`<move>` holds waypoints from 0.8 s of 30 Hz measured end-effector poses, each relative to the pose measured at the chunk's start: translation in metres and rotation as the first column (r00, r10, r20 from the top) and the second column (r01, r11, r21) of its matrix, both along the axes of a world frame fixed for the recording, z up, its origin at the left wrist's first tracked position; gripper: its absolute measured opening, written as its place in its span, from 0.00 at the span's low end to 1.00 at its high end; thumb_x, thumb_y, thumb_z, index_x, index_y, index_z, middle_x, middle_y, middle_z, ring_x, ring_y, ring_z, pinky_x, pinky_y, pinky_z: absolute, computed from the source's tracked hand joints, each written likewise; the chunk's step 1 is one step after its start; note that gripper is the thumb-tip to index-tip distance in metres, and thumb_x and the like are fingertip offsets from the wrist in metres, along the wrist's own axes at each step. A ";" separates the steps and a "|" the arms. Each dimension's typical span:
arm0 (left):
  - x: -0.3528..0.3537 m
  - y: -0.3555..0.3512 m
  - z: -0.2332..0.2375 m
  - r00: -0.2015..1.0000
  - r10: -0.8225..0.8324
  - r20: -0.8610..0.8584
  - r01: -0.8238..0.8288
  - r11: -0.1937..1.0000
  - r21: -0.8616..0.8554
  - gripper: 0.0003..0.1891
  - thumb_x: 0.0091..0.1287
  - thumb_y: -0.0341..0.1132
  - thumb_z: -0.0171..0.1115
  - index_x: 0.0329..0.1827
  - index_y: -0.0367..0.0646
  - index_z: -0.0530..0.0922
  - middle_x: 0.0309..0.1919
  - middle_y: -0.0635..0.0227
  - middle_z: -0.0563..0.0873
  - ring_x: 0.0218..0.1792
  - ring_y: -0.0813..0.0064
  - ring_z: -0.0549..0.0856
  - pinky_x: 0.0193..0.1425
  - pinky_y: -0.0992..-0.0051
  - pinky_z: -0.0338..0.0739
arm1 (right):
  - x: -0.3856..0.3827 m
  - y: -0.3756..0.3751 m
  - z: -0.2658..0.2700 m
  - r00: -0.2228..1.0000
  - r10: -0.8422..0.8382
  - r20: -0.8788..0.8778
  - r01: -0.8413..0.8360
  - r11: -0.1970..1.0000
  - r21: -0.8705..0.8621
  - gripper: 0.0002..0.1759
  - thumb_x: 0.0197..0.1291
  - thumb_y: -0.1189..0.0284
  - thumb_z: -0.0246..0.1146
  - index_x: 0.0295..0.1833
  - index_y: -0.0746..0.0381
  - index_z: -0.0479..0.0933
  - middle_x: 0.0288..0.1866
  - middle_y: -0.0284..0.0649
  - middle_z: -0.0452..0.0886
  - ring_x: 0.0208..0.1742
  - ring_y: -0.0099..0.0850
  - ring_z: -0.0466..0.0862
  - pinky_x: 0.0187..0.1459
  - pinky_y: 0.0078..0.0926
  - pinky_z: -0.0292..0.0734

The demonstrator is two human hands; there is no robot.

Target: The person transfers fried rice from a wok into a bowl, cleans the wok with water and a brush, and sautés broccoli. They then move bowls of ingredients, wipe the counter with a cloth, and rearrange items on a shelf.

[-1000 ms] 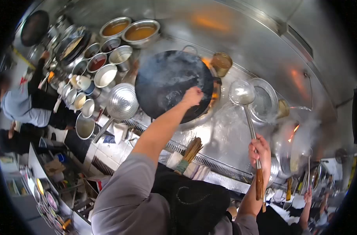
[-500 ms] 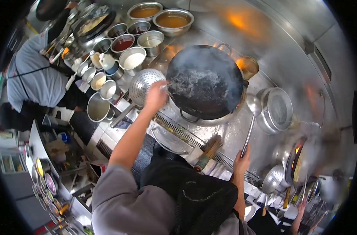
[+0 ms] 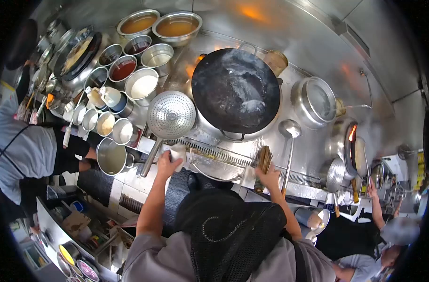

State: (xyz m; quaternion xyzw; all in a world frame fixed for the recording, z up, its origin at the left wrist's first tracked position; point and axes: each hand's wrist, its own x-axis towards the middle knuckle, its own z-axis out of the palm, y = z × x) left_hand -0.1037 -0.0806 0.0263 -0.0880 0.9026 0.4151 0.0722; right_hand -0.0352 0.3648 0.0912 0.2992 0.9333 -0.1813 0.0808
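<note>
My left hand [image 3: 168, 164] is closed on a folded white cloth [image 3: 178, 154] at the front edge of the range, just beside the skimmer's handle. My right hand [image 3: 269, 179] grips a bamboo wok brush [image 3: 263, 160], its bristles pointing away from me. Ahead, between both hands, a large black wok [image 3: 224, 94] sits on the burner with whitish, steaming streaks inside. Left of the wok lies a perforated skimmer [image 3: 171, 114], handle toward me. A steel ladle [image 3: 289, 129] rests on the steel surface to the right of the brush.
Metal pots of sauces [image 3: 143, 87] and two bowls of brown liquid [image 3: 178, 29] stand at the back left. A steel pot with a strainer [image 3: 315, 101] sits to the right. Co-workers stand on both sides; flame shows at the right-hand pan [image 3: 352, 136].
My left hand has drawn back from the skimmer and wok and now has the white cloth. My right hand has let go of the ladle and taken the brush. The smoke has thinned.
</note>
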 end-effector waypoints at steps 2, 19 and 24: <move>-0.007 0.016 0.026 0.996 -0.092 -0.017 0.088 0.985 -0.147 0.32 0.51 0.40 0.76 0.55 0.33 0.71 0.49 0.43 0.82 0.49 0.53 0.83 0.54 0.60 0.77 | 0.003 -0.019 0.003 0.993 -0.001 0.119 0.003 1.000 -0.020 0.55 0.46 0.57 0.75 0.76 0.61 0.55 0.64 0.65 0.70 0.59 0.63 0.76 0.59 0.46 0.74; -0.051 0.081 0.128 0.939 -0.220 0.264 -0.234 0.154 0.960 0.19 0.76 0.41 0.54 0.65 0.49 0.64 0.57 0.58 0.79 0.46 0.56 0.87 0.43 0.62 0.87 | 0.007 -0.006 0.145 0.682 0.094 -0.726 0.034 0.986 0.160 0.51 0.58 0.77 0.62 0.82 0.56 0.39 0.74 0.64 0.61 0.69 0.51 0.72 0.64 0.45 0.71; -0.048 0.102 0.114 0.897 -0.200 0.394 -0.370 0.146 0.918 0.24 0.77 0.52 0.48 0.69 0.49 0.64 0.59 0.60 0.79 0.57 0.56 0.82 0.57 0.56 0.82 | 0.062 0.005 0.053 0.993 0.032 -0.114 -0.040 0.997 -0.070 0.48 0.52 0.69 0.68 0.78 0.61 0.53 0.48 0.67 0.81 0.50 0.60 0.83 0.54 0.47 0.78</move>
